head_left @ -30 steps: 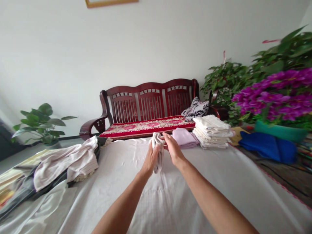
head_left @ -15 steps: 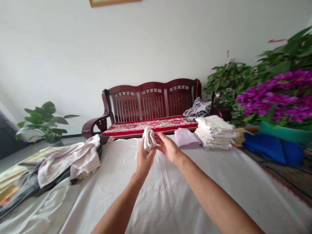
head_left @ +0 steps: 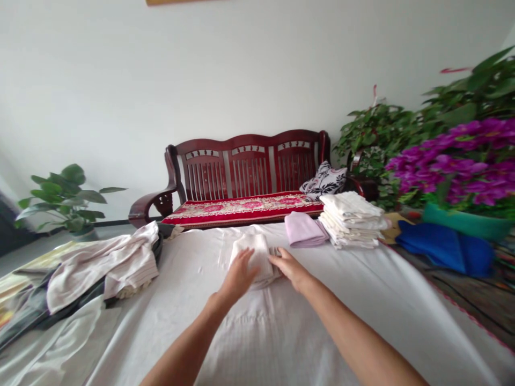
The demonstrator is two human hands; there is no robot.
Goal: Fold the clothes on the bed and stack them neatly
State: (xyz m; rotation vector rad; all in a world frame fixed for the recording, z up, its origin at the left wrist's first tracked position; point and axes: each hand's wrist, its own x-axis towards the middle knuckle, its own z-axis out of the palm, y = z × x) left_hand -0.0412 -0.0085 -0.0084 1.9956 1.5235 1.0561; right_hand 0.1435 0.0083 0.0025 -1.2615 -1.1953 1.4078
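Observation:
A small folded white cloth (head_left: pixel 257 252) lies on the white sheet-covered table (head_left: pixel 281 332) in front of me. My left hand (head_left: pixel 239 276) rests flat on its near left part, fingers stretched out. My right hand (head_left: pixel 290 268) lies flat against its right edge, fingers extended. Behind and to the right sit a folded lilac cloth (head_left: pixel 303 229) and a stack of folded white cloths (head_left: pixel 352 220).
A heap of unfolded pale and dark laundry (head_left: pixel 96 268) lies at the table's left. A dark red wooden bench (head_left: pixel 245 177) with a patterned cushion stands behind. Potted plants and purple flowers (head_left: pixel 454 161) crowd the right, above a blue cloth (head_left: pixel 442 244). A leafy plant (head_left: pixel 68 198) stands far left.
The cloth was held up between both hands; now it lies on the table with both hands flat on it.

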